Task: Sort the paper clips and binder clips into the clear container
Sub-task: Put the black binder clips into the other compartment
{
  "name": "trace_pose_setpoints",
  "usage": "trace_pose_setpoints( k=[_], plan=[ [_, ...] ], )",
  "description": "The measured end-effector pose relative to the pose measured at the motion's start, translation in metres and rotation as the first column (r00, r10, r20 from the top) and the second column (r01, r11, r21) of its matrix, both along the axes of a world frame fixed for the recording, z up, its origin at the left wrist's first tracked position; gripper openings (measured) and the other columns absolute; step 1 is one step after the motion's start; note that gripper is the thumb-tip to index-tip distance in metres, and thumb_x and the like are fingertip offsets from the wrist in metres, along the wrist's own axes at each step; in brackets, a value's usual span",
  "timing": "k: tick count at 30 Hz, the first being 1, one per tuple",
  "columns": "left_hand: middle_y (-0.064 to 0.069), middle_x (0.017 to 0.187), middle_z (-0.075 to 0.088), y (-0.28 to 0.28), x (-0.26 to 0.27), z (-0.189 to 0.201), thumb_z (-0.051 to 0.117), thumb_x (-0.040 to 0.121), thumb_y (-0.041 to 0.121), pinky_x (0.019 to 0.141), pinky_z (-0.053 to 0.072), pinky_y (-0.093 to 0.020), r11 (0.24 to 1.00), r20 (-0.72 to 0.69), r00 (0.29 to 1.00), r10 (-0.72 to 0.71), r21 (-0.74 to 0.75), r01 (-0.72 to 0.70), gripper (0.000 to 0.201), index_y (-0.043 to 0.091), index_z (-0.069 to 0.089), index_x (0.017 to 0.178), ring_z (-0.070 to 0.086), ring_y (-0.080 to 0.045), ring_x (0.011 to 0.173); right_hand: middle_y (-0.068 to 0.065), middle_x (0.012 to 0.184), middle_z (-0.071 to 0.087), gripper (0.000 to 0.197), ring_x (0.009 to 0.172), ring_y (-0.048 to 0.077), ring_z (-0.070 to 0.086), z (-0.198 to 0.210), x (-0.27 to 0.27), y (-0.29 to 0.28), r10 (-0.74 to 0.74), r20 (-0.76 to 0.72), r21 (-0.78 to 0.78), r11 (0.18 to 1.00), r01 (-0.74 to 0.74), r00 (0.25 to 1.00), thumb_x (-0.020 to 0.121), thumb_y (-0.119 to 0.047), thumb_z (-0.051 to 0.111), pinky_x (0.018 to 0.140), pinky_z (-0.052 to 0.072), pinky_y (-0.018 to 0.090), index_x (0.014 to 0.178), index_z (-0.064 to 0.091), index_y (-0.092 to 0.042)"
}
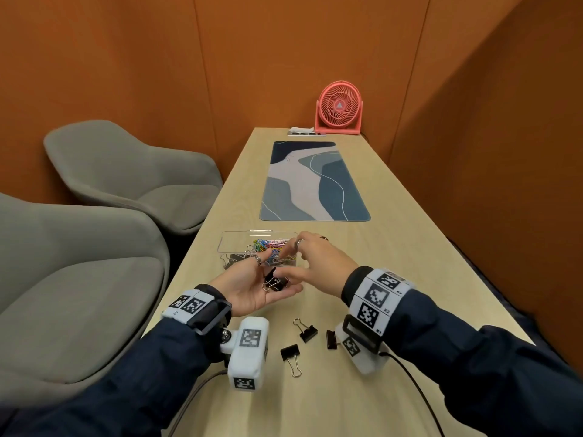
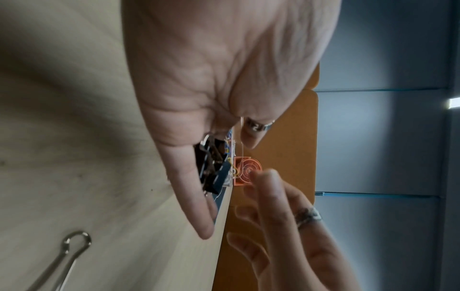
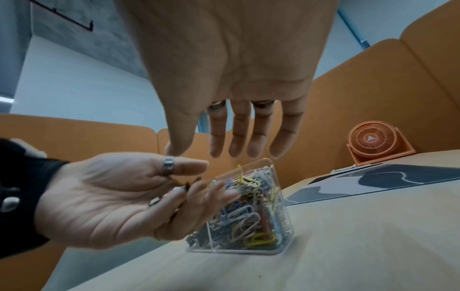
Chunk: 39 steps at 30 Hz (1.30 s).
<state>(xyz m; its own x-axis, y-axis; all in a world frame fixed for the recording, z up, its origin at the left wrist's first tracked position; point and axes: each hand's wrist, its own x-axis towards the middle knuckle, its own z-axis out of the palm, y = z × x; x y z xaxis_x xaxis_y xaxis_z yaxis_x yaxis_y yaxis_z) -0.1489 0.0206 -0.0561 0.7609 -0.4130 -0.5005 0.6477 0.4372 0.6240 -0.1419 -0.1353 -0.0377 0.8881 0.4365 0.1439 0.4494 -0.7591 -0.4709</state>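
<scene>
My left hand [image 1: 249, 290] lies palm up just in front of the clear container [image 1: 232, 244], with black binder clips [image 1: 276, 282] resting on its fingers. The left wrist view shows these clips [image 2: 211, 167] lying against the fingers. My right hand [image 1: 315, 260] hovers over the left palm and the container, fingers spread and holding nothing. The right wrist view shows the right hand [image 3: 217, 137] hanging straight above the left hand [image 3: 104, 196]. The container [image 3: 263, 163] holds coloured paper clips [image 3: 248, 212] and some black binder clips. Three binder clips [image 1: 307, 332] [image 1: 290, 353] [image 1: 331, 339] lie loose on the table near me.
A blue patterned desk mat [image 1: 315, 181] lies beyond the container. A pink fan [image 1: 339, 108] stands at the far end of the wooden table [image 1: 394, 263]. Two grey chairs [image 1: 126, 171] sit off the table's left edge. Orange walls close in behind and on the right.
</scene>
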Motion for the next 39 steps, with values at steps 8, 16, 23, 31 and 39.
trace_pose_setpoints(
  k=[8, 16, 23, 31, 39],
  plan=[
    [-0.024, 0.087, 0.068, 0.015, 0.002, -0.002, 0.043, 0.097, 0.014, 0.065, 0.058, -0.040, 0.991, 0.003, 0.999, 0.046, 0.123, -0.047, 0.029, -0.010, 0.058, 0.101, 0.071, -0.035, 0.068, 0.000, 0.089, 0.061, 0.032, 0.078, 0.013, 0.053, 0.000, -0.005, -0.037, -0.021, -0.278, -0.140, 0.990, -0.019, 0.960, 0.080, -0.043, 0.066, 0.076, 0.044, 0.026, 0.092, 0.059, -0.015],
    [-0.021, 0.086, 0.065, 0.023, 0.002, -0.003, 0.042, 0.099, 0.021, 0.063, 0.060, -0.039, 0.992, 0.004, 1.000, 0.017, 0.124, -0.017, 0.030, -0.004, 0.058, 0.103, 0.070, -0.032, 0.069, -0.012, 0.074, 0.053, 0.037, 0.066, 0.005, 0.049, -0.023, -0.022, -0.045, -0.008, -0.523, -0.396, 0.888, -0.235, 0.853, 0.065, -0.039, 0.081, 0.061, 0.040, 0.020, 0.087, 0.056, -0.023],
    [-0.026, 0.096, 0.065, 0.024, 0.001, -0.006, 0.041, 0.098, 0.034, 0.064, 0.060, -0.042, 0.994, 0.003, 1.000, 0.025, 0.107, -0.025, 0.043, -0.005, 0.055, 0.109, 0.070, -0.039, 0.078, -0.006, 0.084, 0.056, 0.023, 0.069, 0.007, 0.050, -0.004, -0.012, -0.035, 0.050, -0.259, -0.250, 0.961, -0.117, 0.965, 0.075, -0.027, 0.070, 0.063, 0.039, 0.018, 0.077, 0.048, -0.027],
    [-0.021, 0.099, 0.065, 0.021, -0.003, -0.003, 0.034, 0.101, 0.036, 0.071, 0.059, -0.047, 0.997, 0.023, 0.999, 0.036, -0.072, -0.034, 0.048, -0.004, 0.060, 0.108, 0.067, -0.038, 0.084, -0.001, 0.109, 0.052, 0.031, 0.103, 0.014, 0.045, 0.008, -0.001, 0.017, 0.077, -0.011, -0.046, 0.996, -0.078, 0.997, 0.078, -0.036, 0.069, 0.093, 0.042, 0.033, 0.103, 0.060, -0.019],
    [-0.023, 0.088, 0.066, 0.039, 0.000, 0.011, 0.052, 0.087, 0.009, 0.064, 0.060, -0.036, 0.996, 0.040, 0.995, 0.088, -0.012, -0.088, 0.023, -0.008, 0.058, 0.101, 0.071, -0.034, 0.075, 0.000, 0.118, 0.052, 0.044, 0.115, 0.018, 0.047, 0.003, 0.028, 0.015, -0.122, -0.005, 0.175, 0.977, 0.121, 0.992, 0.082, -0.048, 0.062, 0.102, 0.040, 0.040, 0.117, 0.056, -0.022]
  ],
)
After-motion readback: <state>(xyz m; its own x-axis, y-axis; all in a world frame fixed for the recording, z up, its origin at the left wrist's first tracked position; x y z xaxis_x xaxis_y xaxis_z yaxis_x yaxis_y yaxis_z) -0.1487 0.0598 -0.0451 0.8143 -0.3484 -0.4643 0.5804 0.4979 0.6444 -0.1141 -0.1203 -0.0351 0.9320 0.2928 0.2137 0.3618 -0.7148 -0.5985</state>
